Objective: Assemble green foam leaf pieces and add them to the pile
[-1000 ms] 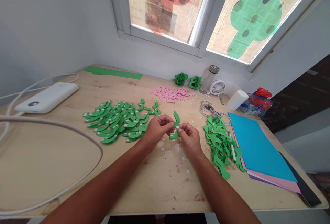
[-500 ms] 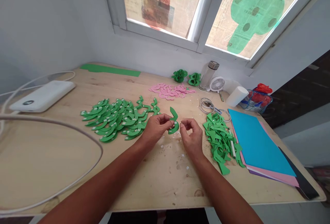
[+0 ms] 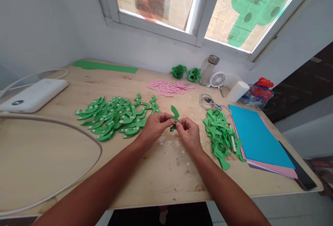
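Between both hands, above the middle of the table, is a curved green paper piece (image 3: 174,112). My left hand (image 3: 156,125) pinches it from the left between thumb and fingers. From the right, the closed thumb and fingers of my right hand (image 3: 188,132) meet its lower part and cover much of it. To the left spreads a pile of curved green paper pieces (image 3: 111,116), many bearing small white squares. Tiny white squares (image 3: 182,152) are scattered on the wood below my hands.
Green paper scraps (image 3: 218,136) with a white pen (image 3: 233,139) lie right, beside blue paper sheets (image 3: 260,139). Behind are pink cut-outs (image 3: 170,88), green paper ornaments (image 3: 178,71), a bottle (image 3: 209,68) and a small fan (image 3: 217,79). A cable (image 3: 100,142) loops at left near a power bank (image 3: 33,94).
My right hand has moved left onto the lower part of the green piece and now pinches there. The left hand keeps its hold. The whole view has shifted slightly.
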`<state>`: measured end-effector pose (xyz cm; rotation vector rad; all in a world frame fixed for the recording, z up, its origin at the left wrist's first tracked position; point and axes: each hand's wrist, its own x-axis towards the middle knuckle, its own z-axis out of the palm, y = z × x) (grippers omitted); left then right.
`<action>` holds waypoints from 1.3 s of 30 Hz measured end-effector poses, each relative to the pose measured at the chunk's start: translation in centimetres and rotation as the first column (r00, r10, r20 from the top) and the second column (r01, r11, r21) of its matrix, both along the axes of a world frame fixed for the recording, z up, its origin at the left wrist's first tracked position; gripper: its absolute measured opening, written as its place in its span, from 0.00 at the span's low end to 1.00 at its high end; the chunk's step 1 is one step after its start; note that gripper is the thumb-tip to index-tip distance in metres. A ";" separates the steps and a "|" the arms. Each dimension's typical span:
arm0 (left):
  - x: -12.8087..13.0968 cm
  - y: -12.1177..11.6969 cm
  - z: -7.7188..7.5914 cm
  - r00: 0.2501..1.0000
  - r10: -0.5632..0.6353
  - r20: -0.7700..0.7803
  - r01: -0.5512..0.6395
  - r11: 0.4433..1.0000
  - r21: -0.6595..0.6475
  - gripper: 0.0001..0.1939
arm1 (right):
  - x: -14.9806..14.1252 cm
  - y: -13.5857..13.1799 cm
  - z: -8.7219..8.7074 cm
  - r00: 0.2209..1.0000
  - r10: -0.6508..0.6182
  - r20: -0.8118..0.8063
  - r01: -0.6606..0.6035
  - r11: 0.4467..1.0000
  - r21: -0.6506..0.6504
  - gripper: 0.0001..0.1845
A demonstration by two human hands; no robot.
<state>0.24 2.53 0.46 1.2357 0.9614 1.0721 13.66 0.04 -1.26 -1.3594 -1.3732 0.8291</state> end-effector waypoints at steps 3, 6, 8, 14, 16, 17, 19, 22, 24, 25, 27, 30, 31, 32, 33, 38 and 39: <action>-0.1 0.0 0.0 1.000 -0.014 -0.018 0.014 1.000 0.006 0.10 | 0.0 0.1 0.0 0.999 -0.012 -0.031 0.011 1.000 -0.029 0.10; -0.1 -0.1 0.1 0.999 -0.033 -0.032 0.034 0.999 0.014 0.09 | 0.0 0.1 0.0 0.999 -0.036 -0.028 0.035 0.998 -0.044 0.10; -0.1 -0.1 0.3 0.999 -0.033 -0.039 0.033 0.999 0.014 0.09 | 0.0 0.1 0.0 0.999 -0.042 -0.029 0.041 0.998 -0.056 0.10; -0.1 -0.1 0.2 0.998 -0.029 -0.061 0.031 0.999 0.020 0.09 | -0.1 0.1 0.1 0.998 -0.052 -0.029 0.050 0.997 -0.055 0.09; -0.1 -0.1 0.0 0.997 -0.031 -0.066 0.032 0.999 0.017 0.09 | -0.2 0.1 0.1 0.998 -0.048 -0.036 0.046 0.998 -0.053 0.09; -0.2 -0.1 0.0 0.998 -0.032 -0.062 0.033 0.999 0.013 0.08 | -0.2 0.1 0.1 0.998 -0.045 -0.040 0.042 0.998 -0.054 0.09; -0.2 0.0 -0.1 0.999 -0.033 -0.039 0.033 0.999 -0.001 0.07 | -0.2 0.1 0.0 0.998 -0.035 -0.048 0.032 0.998 -0.059 0.08; -0.2 -0.1 0.0 1.000 -0.030 -0.009 0.030 0.999 -0.034 0.06 | -0.1 0.1 -0.2 0.998 -0.022 -0.060 0.019 0.998 -0.061 0.07; -0.1 -0.1 0.1 1.000 -0.022 0.003 0.022 0.998 -0.054 0.06 | 0.0 0.2 -0.4 0.998 -0.017 -0.065 0.013 0.998 -0.063 0.07; -0.1 -0.1 0.1 1.000 -0.020 0.008 0.021 0.998 -0.061 0.06 | 0.0 0.2 -0.4 0.998 -0.014 -0.067 0.010 0.998 -0.064 0.07; -0.1 -0.2 0.2 1.000 -0.019 0.020 0.021 0.998 -0.067 0.07 | 0.1 0.2 -0.5 0.998 -0.007 -0.068 0.002 0.998 -0.067 0.07; 0.0 -0.2 0.3 0.999 -0.024 0.023 0.025 0.998 -0.059 0.07 | 0.1 0.2 -0.4 0.998 -0.008 -0.055 0.004 0.998 -0.068 0.09; 0.0 -0.2 0.3 0.999 -0.027 0.022 0.028 0.998 -0.054 0.07 | 0.1 0.2 -0.3 0.999 -0.014 -0.048 0.011 0.997 -0.070 0.09; 0.0 -0.3 0.3 0.999 -0.032 0.019 0.033 0.998 -0.049 0.07 | 0.1 0.1 -0.3 0.999 -0.020 -0.043 0.016 0.997 -0.074 0.09; 0.0 -0.3 0.3 0.999 -0.037 0.016 0.038 0.998 -0.045 0.07 | 0.1 0.1 -0.3 0.999 -0.022 -0.040 0.019 0.997 -0.078 0.08; -0.1 -0.2 0.3 0.999 -0.038 -0.012 0.037 0.998 -0.050 0.08 | 0.2 0.2 -0.5 0.999 -0.008 -0.046 0.004 0.996 -0.087 0.07; -0.1 -0.2 0.3 0.999 -0.037 -0.017 0.036 0.998 -0.054 0.08 | 0.2 0.2 -0.6 0.999 -0.006 -0.048 0.002 0.996 -0.086 0.07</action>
